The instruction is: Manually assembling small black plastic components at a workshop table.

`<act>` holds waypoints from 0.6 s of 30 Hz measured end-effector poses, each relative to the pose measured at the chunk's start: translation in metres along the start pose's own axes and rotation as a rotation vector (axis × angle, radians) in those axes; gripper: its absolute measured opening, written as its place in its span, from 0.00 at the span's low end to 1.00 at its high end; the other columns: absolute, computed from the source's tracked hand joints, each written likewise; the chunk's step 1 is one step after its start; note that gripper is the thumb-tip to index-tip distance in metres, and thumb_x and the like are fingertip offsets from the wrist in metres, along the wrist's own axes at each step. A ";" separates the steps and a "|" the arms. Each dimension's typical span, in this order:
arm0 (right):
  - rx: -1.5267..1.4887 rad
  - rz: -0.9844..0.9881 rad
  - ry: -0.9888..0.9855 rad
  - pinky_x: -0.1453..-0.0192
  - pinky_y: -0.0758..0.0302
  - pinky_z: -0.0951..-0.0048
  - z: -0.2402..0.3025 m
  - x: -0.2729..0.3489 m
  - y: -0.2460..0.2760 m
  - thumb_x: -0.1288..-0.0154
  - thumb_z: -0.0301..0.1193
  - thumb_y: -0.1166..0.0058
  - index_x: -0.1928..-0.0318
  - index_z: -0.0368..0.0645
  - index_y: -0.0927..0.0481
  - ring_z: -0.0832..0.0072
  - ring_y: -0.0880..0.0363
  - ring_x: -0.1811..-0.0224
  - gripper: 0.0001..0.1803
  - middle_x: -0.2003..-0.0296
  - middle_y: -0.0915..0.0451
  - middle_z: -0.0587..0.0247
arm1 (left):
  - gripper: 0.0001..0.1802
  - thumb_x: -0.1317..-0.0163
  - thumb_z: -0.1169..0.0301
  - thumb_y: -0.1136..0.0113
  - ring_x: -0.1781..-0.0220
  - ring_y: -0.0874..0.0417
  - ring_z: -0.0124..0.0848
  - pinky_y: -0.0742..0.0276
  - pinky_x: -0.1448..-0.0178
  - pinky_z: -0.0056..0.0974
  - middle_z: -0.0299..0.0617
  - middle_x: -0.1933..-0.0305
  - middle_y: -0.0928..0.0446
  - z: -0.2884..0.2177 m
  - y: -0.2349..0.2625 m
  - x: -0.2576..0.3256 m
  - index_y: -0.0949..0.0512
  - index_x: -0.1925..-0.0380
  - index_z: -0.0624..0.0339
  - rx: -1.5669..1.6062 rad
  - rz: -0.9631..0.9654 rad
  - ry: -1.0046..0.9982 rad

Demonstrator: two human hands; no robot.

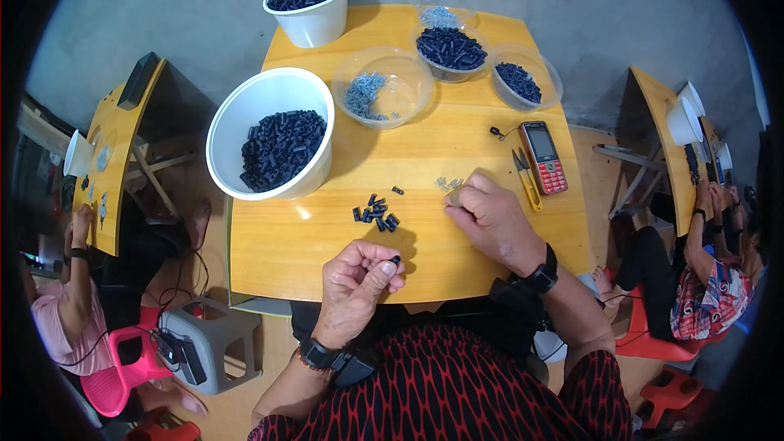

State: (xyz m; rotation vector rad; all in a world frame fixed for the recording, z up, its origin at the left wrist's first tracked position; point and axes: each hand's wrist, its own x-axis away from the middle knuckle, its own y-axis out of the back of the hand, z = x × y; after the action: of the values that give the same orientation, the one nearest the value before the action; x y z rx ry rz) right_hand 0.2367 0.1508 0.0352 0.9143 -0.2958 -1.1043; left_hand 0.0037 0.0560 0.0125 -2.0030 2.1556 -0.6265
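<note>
One view only, from the head. Left hand point(353, 284) hangs over the near table edge, thumb and forefinger pinched together on a black piece point(395, 260); what shows of the piece at the fingertips is too little to tell its long axis. Right hand point(490, 219) rests on the table point(457, 147) further in and to the right, fingers curled together on a small grey screw point(452, 197) at its fingertips, just beside a few loose screws point(447, 184). The held piece lies down-left of the right fingertips, with bare table between, so the hands are apart. A pile of black pieces point(376, 215) lies between them, nearer the left hand. Behind stand a big white bowl point(245, 114), a clear screw dish point(408, 94), a phone point(544, 157) and yellow clippers point(527, 180).
</note>
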 end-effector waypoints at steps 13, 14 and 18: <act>-0.271 -0.080 0.087 0.58 0.24 0.69 0.003 -0.001 0.000 0.34 0.22 0.44 0.62 0.35 0.24 0.65 0.21 0.64 0.03 0.65 0.23 0.58 | 0.09 0.30 0.72 0.39 0.66 0.18 0.26 0.20 0.58 0.31 0.43 0.62 0.18 -0.002 -0.001 0.000 0.25 0.56 0.66 -0.006 -0.011 0.007; -0.277 -0.076 0.088 0.58 0.24 0.69 0.002 0.001 -0.001 0.34 0.22 0.44 0.62 0.35 0.24 0.65 0.21 0.64 0.03 0.65 0.23 0.58 | 0.09 0.30 0.72 0.39 0.66 0.18 0.26 0.20 0.58 0.31 0.43 0.62 0.18 -0.002 0.000 0.001 0.25 0.55 0.66 -0.010 -0.011 0.005; -0.659 -0.035 -0.145 0.57 0.25 0.78 0.011 0.012 -0.005 0.31 0.21 0.45 0.57 0.36 0.22 0.82 0.22 0.62 0.04 0.65 0.22 0.66 | 0.10 0.30 0.72 0.39 0.66 0.17 0.26 0.19 0.58 0.31 0.43 0.62 0.18 -0.001 -0.001 0.000 0.25 0.56 0.66 -0.024 -0.031 -0.007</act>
State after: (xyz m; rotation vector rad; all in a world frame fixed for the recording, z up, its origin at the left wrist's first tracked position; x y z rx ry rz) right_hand 0.2321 0.1346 0.0361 0.2552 -0.0216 -1.1964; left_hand 0.0046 0.0561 0.0140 -2.0510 2.1422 -0.6000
